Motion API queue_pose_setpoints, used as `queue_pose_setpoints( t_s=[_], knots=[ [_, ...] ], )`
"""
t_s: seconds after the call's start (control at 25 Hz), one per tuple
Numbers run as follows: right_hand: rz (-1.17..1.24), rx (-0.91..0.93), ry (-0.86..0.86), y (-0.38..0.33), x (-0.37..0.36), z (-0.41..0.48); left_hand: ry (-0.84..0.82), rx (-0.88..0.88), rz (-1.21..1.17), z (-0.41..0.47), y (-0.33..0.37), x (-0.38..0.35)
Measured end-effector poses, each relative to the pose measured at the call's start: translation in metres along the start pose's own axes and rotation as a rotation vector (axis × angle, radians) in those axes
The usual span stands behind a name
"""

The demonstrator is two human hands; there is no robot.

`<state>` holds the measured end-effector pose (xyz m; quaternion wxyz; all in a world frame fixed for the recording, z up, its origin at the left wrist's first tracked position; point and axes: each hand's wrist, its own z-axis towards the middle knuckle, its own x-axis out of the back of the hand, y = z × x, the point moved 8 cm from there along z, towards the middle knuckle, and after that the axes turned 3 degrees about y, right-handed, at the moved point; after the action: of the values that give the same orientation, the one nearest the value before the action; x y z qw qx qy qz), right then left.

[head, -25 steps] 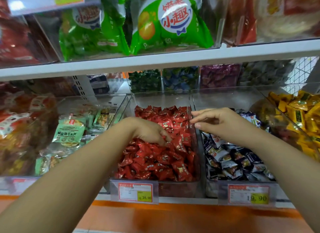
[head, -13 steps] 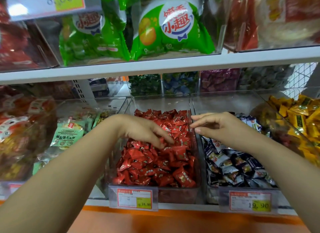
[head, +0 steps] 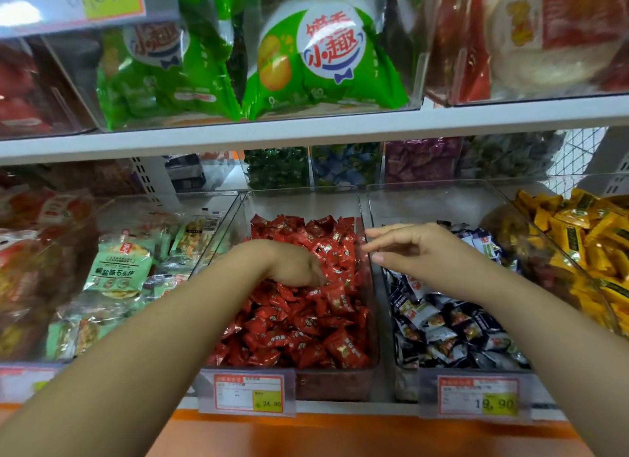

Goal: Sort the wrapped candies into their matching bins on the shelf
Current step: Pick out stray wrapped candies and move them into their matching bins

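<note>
In the head view, the left hand (head: 295, 265) is bent down into the red candies (head: 306, 324) that fill the middle clear bin (head: 371, 334) on the lower shelf. Its fingertips are hidden among the wrappers, so I cannot tell if it pinches one. The right hand (head: 420, 252) hangs above the wall between this bin and the next bin of dark blue candies (head: 446, 320), its fingers (head: 381, 231) loosely stretched to the left and holding nothing.
</note>
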<state>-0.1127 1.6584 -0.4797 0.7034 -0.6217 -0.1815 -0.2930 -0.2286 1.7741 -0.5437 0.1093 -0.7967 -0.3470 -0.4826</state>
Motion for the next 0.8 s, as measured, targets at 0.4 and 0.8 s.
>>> queue_pose_setpoints(
  t_s=[0.4, 0.8],
  knots=[
    [-0.075, 0.023, -0.013, -0.004, -0.001, 0.001, 0.064, 0.101, -0.036, -0.032, -0.038, 0.012],
    [-0.159, 0.047, 0.029, -0.014, -0.003, 0.001, 0.467, 0.16, -0.723, -0.072, -0.057, 0.037]
  ],
)
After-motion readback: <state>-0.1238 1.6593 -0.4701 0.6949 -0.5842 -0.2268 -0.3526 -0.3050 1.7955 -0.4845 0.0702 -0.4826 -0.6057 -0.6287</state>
